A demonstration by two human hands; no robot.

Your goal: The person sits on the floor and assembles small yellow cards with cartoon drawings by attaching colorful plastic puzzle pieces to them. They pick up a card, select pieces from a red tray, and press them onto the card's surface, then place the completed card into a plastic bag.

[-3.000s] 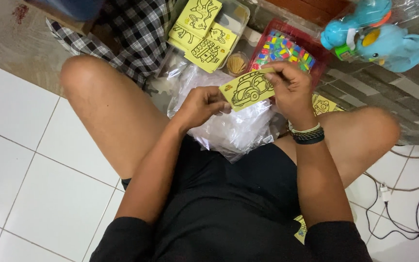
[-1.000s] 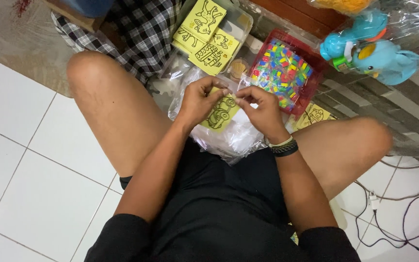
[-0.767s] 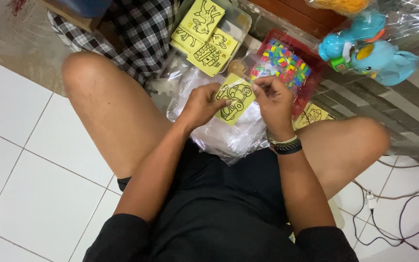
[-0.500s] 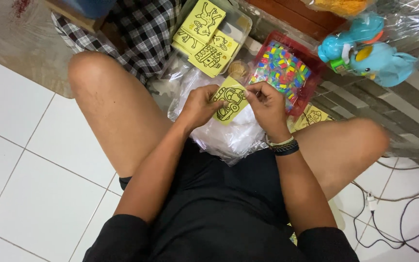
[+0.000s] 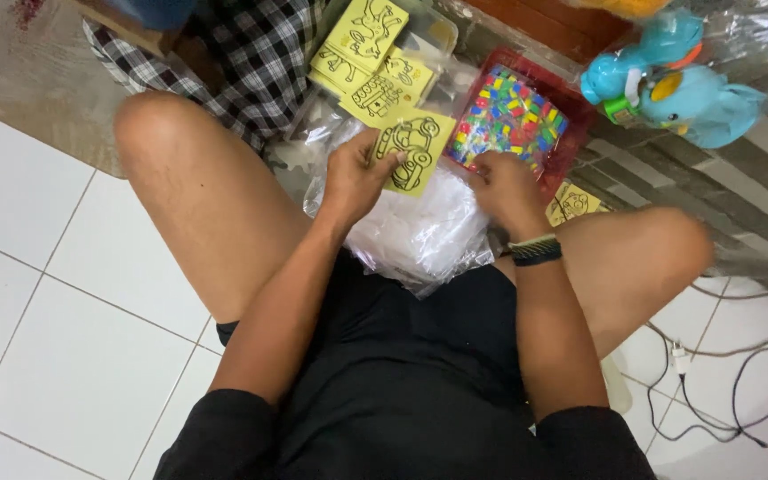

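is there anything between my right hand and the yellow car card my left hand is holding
Nothing visible. The left hand holds the yellow car card up by its edge; the right hand sits beside it over the clear plastic bags, with only open space between them.

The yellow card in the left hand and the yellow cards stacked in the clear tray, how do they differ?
The held yellow card is pinched in the left hand above the clear plastic bags; the stacked yellow cards lie untouched in the clear tray. The held card shows a car outline; the top stacked card shows an animal-like figure. The held card is alone; the others overlap. All are yellow with black line drawings.
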